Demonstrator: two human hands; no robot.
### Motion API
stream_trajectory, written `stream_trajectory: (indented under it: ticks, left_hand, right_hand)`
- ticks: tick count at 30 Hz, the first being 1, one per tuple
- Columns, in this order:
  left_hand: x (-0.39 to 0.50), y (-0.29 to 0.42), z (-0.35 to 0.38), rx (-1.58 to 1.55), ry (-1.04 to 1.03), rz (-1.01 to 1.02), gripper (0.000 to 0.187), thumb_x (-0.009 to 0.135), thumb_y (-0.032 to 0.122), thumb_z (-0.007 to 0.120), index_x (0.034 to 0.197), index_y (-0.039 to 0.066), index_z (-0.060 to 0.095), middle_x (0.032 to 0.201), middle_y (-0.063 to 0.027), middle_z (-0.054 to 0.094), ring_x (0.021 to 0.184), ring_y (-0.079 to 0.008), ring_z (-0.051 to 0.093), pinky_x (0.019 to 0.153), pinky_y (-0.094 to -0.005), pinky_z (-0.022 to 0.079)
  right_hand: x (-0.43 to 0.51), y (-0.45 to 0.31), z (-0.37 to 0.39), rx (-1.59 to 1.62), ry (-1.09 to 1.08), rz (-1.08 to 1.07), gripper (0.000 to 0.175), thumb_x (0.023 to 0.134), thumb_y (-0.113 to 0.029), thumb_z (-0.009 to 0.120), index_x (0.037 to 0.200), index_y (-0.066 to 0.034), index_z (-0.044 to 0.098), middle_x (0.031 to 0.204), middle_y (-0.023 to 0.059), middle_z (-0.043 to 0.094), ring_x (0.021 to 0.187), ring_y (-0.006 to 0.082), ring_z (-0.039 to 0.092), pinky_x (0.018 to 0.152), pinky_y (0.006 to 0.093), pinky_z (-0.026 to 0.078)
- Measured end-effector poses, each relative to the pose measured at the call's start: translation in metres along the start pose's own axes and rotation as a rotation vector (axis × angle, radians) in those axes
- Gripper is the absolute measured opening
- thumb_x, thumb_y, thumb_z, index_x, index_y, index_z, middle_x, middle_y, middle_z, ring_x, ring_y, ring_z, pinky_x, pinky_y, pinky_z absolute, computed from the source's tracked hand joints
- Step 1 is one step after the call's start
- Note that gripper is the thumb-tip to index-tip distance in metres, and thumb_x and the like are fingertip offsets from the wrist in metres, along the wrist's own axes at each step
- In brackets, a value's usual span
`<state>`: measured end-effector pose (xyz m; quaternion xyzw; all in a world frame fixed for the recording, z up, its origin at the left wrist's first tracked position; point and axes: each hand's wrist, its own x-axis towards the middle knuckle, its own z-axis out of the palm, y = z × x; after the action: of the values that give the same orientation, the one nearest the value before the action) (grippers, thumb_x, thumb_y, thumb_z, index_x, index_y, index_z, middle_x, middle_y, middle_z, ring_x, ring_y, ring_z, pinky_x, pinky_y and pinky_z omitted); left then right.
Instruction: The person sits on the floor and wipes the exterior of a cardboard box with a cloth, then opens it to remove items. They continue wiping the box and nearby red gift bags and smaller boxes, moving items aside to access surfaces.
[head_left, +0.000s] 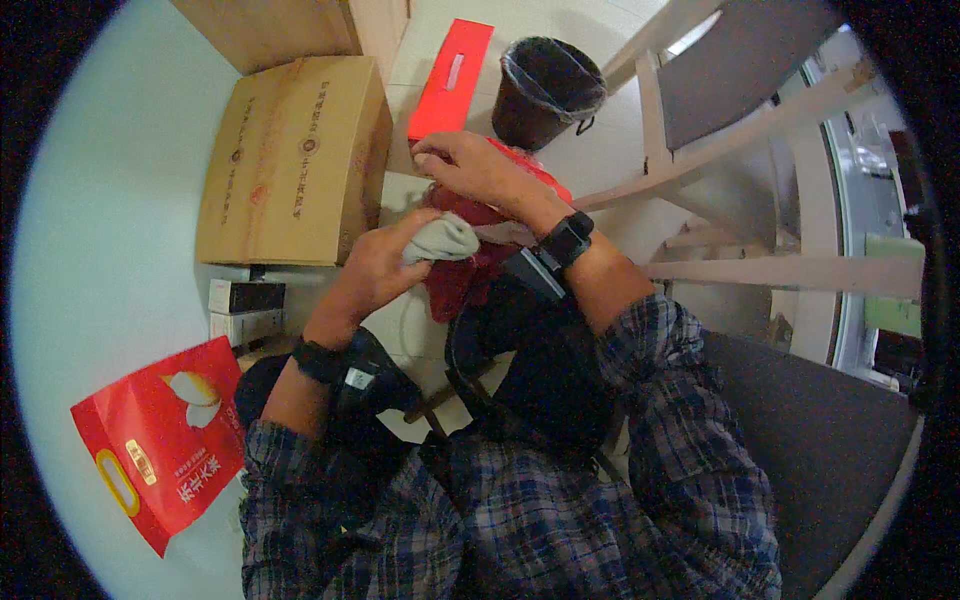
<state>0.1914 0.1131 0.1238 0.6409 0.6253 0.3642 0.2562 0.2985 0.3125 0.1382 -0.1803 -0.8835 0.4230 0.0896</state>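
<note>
My left hand (382, 255) grips a bunched pale grey-green cloth item (448, 238), perhaps a rolled sock. Ahead and to the right, my right hand (469, 166) is held palm down with its fingers curled, just before a red carton (450, 82) with a slot in its top. Whether those fingers hold anything is hidden. Beneath both hands hangs or lies a dark red, soft bag-like thing (450, 289). A strip of pale fabric (504, 233) crosses it under my right wrist. Shiny bright red wrapping (536, 166) shows behind my right forearm.
A large cardboard box (300, 165) stands by the left wall, with small boxes (246, 307) nearer me. A red printed bag with a yellow handle (165, 442) lies at left. A lined black bin (551, 90) stands ahead. Wooden chairs (750, 150) with grey padding crowd the right.
</note>
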Motion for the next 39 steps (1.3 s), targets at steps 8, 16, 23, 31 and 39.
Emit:
stream_trajectory:
  ticks: [8, 16, 23, 31, 39]
  left_hand:
    - [0.017, -0.005, 0.027, 0.393, -0.126, -0.071, 0.041, 0.078, 0.013, 0.067, 0.118, 0.011, 0.059, 0.097, -0.0168, 0.066, 0.090, -0.0389, 0.065, 0.076, -0.0500, 0.053]
    - [0.036, -0.013, 0.041, 0.346, 0.109, -0.111, 0.030, 0.080, 0.012, 0.069, 0.106, 0.008, 0.055, 0.097, -0.0164, 0.064, 0.091, -0.0397, 0.065, 0.076, -0.0508, 0.053]
    - [0.048, -0.026, 0.031, 0.249, 0.249, -0.226, 0.033, 0.079, 0.008, 0.067, 0.110, 0.007, 0.054, 0.103, -0.0182, 0.063, 0.098, -0.0411, 0.063, 0.079, -0.0499, 0.052]
    - [0.061, -0.026, 0.022, 0.146, 0.389, -0.089, 0.037, 0.080, 0.009, 0.066, 0.116, 0.004, 0.056, 0.107, -0.0206, 0.064, 0.103, -0.0412, 0.061, 0.087, -0.0483, 0.050]
    - [0.069, -0.016, 0.018, -0.044, 0.443, -0.145, 0.038, 0.081, 0.013, 0.068, 0.116, 0.001, 0.059, 0.106, -0.0242, 0.065, 0.102, -0.0434, 0.061, 0.087, -0.0484, 0.049]
  right_hand:
    - [0.000, -0.018, 0.017, 0.052, -0.152, -0.049, 0.047, 0.099, -0.035, 0.054, 0.124, 0.0040, 0.059, 0.113, 0.0200, 0.068, 0.104, 0.0275, 0.066, 0.091, 0.0363, 0.050]
    - [-0.004, -0.005, -0.044, -0.067, -0.062, 0.039, 0.045, 0.093, -0.027, 0.065, 0.128, 0.0008, 0.059, 0.112, 0.0165, 0.069, 0.102, 0.0248, 0.066, 0.091, 0.0361, 0.051]
    - [-0.046, 0.016, -0.102, -0.200, -0.100, 0.315, 0.081, 0.075, -0.038, 0.084, 0.139, 0.0008, 0.051, 0.124, 0.0221, 0.064, 0.115, 0.0287, 0.063, 0.096, 0.0375, 0.050]
    - [-0.060, 0.023, -0.064, -0.139, -0.296, 0.339, 0.121, 0.058, -0.044, 0.094, 0.153, -0.0043, 0.030, 0.140, 0.0268, 0.052, 0.133, 0.0368, 0.049, 0.107, 0.0406, 0.042]
    - [-0.056, 0.035, -0.030, -0.504, -0.199, 0.394, 0.104, 0.065, -0.039, 0.086, 0.150, -0.0087, 0.034, 0.132, 0.0214, 0.060, 0.121, 0.0383, 0.057, 0.100, 0.0418, 0.047]
